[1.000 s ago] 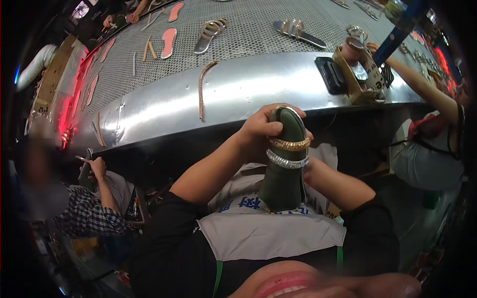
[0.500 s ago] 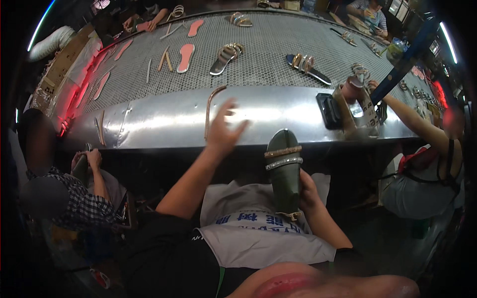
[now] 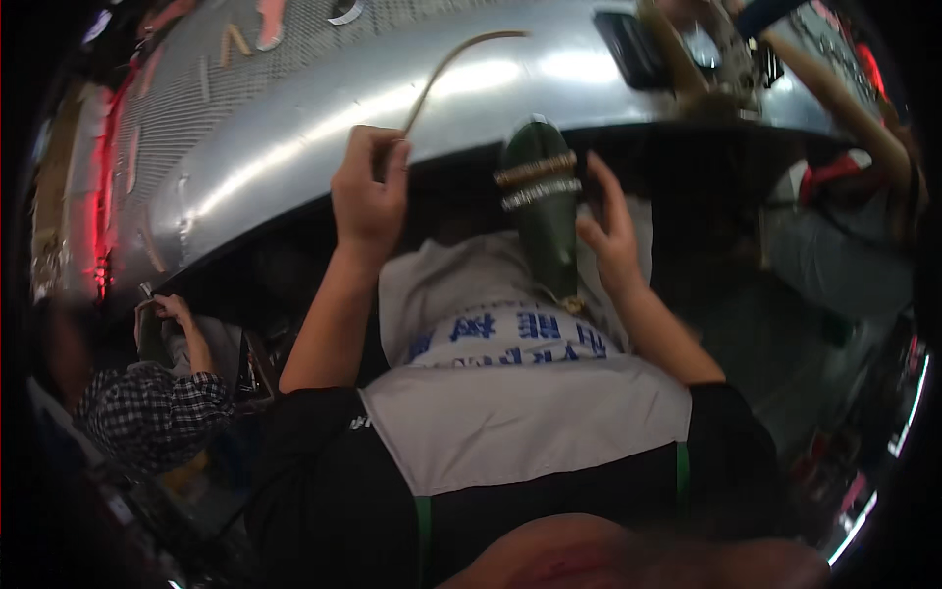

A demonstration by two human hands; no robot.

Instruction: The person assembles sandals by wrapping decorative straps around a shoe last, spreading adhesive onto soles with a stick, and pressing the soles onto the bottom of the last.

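Observation:
My left hand (image 3: 370, 196) pinches the lower end of a thin, curved brown strap (image 3: 444, 66), raised at the edge of the metal bench. A dark green shoe last (image 3: 551, 236) stands tilted over my lap, toe end up. Across it run a rose-gold glittery band (image 3: 535, 169) and a silver glittery band (image 3: 541, 193). Just right of the last is my right hand (image 3: 614, 240), its fingers stretched and the thumb apart. Whether that hand still touches the last's side is hard to tell through the blur.
The shiny metal bench (image 3: 294, 147) curves across in front of me, with a perforated belt (image 3: 186, 118) behind its edge. A black box (image 3: 631, 49) lies on it at right. A co-worker in a checked shirt (image 3: 147, 407) sits at left; another person's arm (image 3: 834, 93) reaches in at right.
My left hand has picked up the brown strap from the bench and drawn back left. My right hand's fingers have loosened from the last. The whole view has tilted down.

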